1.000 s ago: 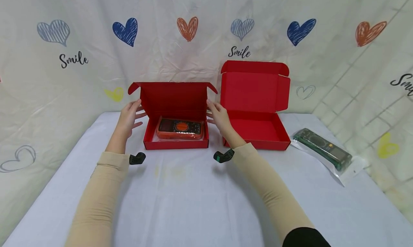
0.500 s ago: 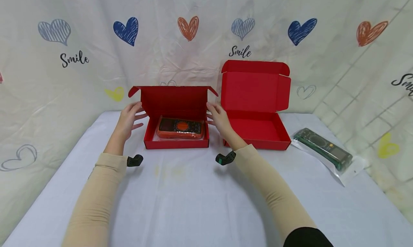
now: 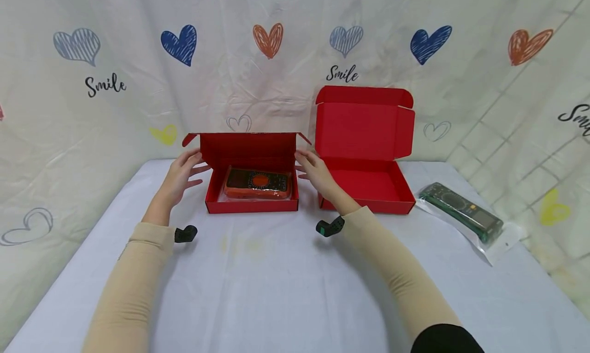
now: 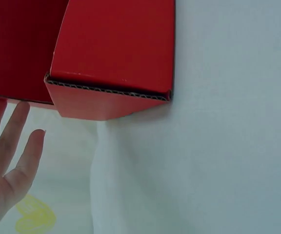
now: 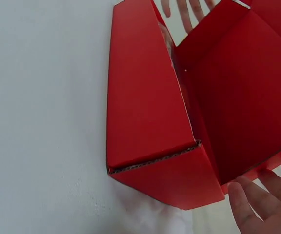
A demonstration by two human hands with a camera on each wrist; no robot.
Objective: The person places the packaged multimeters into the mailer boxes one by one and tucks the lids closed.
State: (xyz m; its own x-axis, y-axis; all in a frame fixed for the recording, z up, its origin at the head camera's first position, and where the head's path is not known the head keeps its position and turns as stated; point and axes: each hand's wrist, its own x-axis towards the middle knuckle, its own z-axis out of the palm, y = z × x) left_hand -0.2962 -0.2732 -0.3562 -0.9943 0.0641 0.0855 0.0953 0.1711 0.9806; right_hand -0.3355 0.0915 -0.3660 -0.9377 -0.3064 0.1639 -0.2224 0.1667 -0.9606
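A red cardboard box (image 3: 251,207) stands on the table, its lid (image 3: 249,147) tilted forward and partly lowered. Inside lies an orange-and-black multimeter (image 3: 258,183) in clear plastic. My left hand (image 3: 181,177) is at the lid's left side, fingers spread and fairly straight; in the left wrist view its fingertips (image 4: 22,108) touch the lid's edge from outside. At the opposite side, my right hand (image 3: 317,172) rests extended fingers against the lid; the right wrist view shows this hand (image 5: 272,204) along the lid's side wall.
Right of the first box stands a second red box (image 3: 366,206) with its lid raised upright and nothing seen inside. A green multimeter (image 3: 461,212) in a plastic bag lies at the table's right. A white cloth with printed hearts (image 3: 178,44) hangs behind the table.
The left box's lid has tilted further forward and down, and both hands have moved down a little with it. The multimeters and the second box have stayed in place.
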